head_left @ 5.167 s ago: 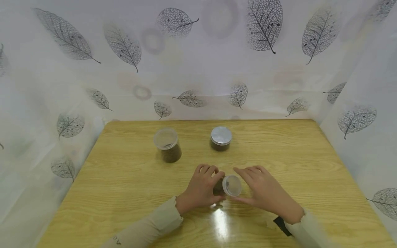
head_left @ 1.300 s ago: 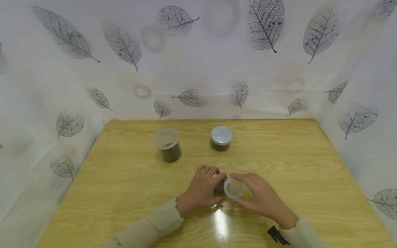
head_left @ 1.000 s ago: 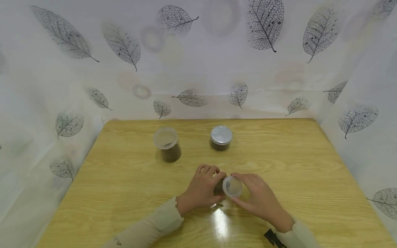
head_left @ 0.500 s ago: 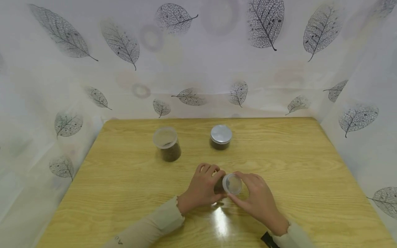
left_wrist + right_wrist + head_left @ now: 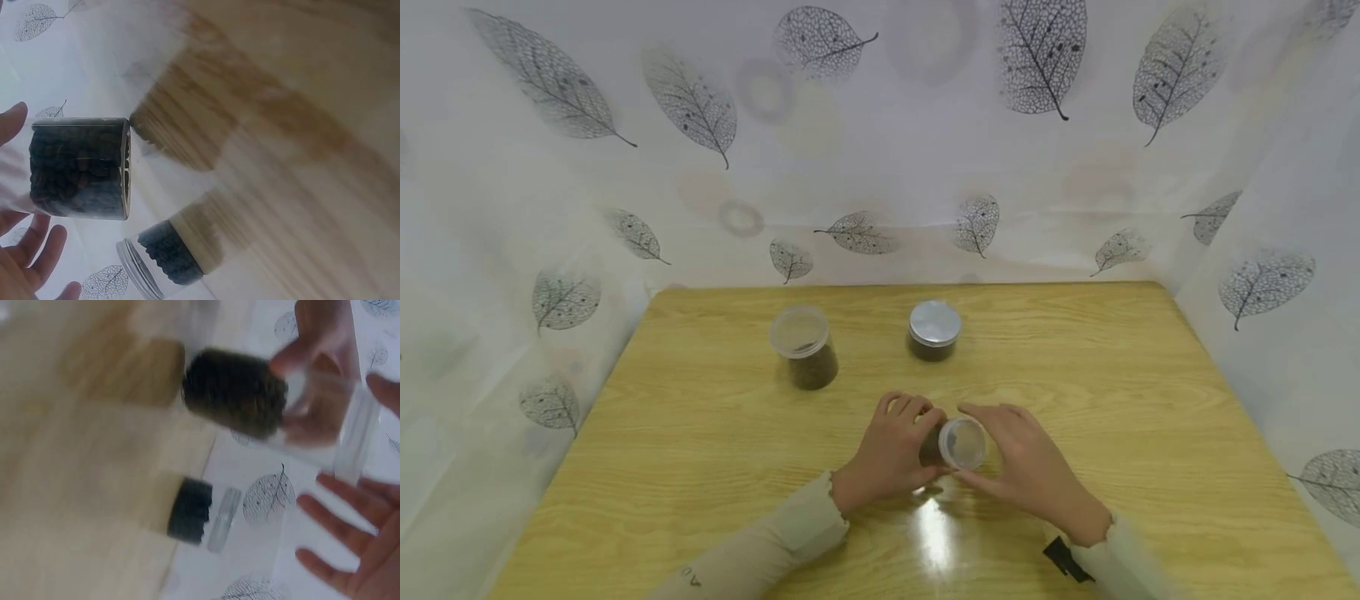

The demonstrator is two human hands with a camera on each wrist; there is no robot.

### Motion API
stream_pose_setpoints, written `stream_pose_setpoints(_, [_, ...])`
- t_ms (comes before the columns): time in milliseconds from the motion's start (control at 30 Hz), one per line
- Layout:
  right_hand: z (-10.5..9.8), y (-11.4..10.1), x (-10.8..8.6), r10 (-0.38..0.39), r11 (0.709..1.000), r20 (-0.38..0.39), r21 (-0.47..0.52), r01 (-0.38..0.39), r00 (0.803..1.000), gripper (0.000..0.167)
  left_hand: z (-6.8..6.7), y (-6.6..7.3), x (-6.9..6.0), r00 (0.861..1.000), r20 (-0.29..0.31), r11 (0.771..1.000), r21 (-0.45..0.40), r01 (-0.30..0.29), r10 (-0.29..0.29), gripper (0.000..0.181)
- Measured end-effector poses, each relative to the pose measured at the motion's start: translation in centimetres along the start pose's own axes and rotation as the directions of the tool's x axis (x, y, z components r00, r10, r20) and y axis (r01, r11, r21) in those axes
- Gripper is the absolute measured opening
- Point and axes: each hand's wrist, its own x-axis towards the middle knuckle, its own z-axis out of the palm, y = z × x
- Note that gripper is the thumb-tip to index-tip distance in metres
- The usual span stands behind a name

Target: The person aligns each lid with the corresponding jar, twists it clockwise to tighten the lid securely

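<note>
A clear screw-top jar [image 5: 931, 450] part filled with dark beans stands upright on the table, with a translucent lid [image 5: 964, 444] on it. My left hand [image 5: 891, 447] grips the jar's body from the left. On the other side my right hand [image 5: 1033, 458] is spread around the lid, forefinger raised off it and thumb close to its lower edge. Whether the thumb touches is unclear. In the right wrist view the lid [image 5: 357, 434] lies between thumb and loosely straight fingers [image 5: 337, 515]. The beans [image 5: 78, 169] show large in the left wrist view.
Behind the hands, a taller translucent-lidded jar [image 5: 811, 362] of dark contents stands at the left. A low silver-lidded jar [image 5: 934, 329] stands nearer the middle. The wooden table [image 5: 1120, 358] ends at a white leaf-printed cloth [image 5: 880, 150]. A dark strap [image 5: 1066, 558] hangs by the right cuff.
About 5 s ago the right fingers were apart from the lid; they then closed on its rim and turned. Now they have loosened and spread again. The left hand keeps its grip.
</note>
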Motion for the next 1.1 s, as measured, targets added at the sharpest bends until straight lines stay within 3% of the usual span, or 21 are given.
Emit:
stream_pose_setpoints(133, [-0.9, 1.4, 0.9, -0.134, 0.990, 0.145, 0.066, 0.125, 0.980, 0.085, 0.1, -0.1, 0.0, 1.000, 0.002, 1.000, -0.004, -0.003, 0.003, 0.058])
stream_pose_setpoints(300, [-1.2, 2.5, 1.5, -0.232, 0.971, 0.214, 0.110, 0.212, 0.949, 0.082, 0.1, -0.2, 0.0, 1.000, 0.018, 1.000, -0.014, -0.001, 0.001, 0.059])
stream_pose_setpoints(433, [-1.1, 2.7, 1.8, -0.256, 0.964, 0.200, 0.117, 0.237, 0.946, 0.077, 0.0, -0.2, 0.1, 0.999, 0.033, 1.000, -0.009, 0.004, -0.004, 0.060])
stream_pose_setpoints(600, [-0.8, 2.7, 1.8, -0.258, 0.963, 0.146, 0.121, 0.242, 0.955, 0.069, -0.2, -0.3, 0.2, 0.999, 0.035, 1.000, 0.007, 0.012, -0.012, 0.061])
stream_pose_setpoints(867, [-0.4, 2.6, 1.4, -0.235, 0.968, 0.054, 0.104, 0.229, 0.970, 0.065, -0.2, -0.2, 0.5, 1.000, 0.015, 1.000, -0.006, 0.004, -0.004, 0.059])
stream_pose_setpoints(1100, [-0.2, 2.5, 0.9, -0.199, 0.977, 0.019, 0.083, 0.197, 0.980, 0.062, -0.3, 0.1, 0.7, 1.000, 0.026, 1.000, 0.004, 0.008, -0.008, 0.059])
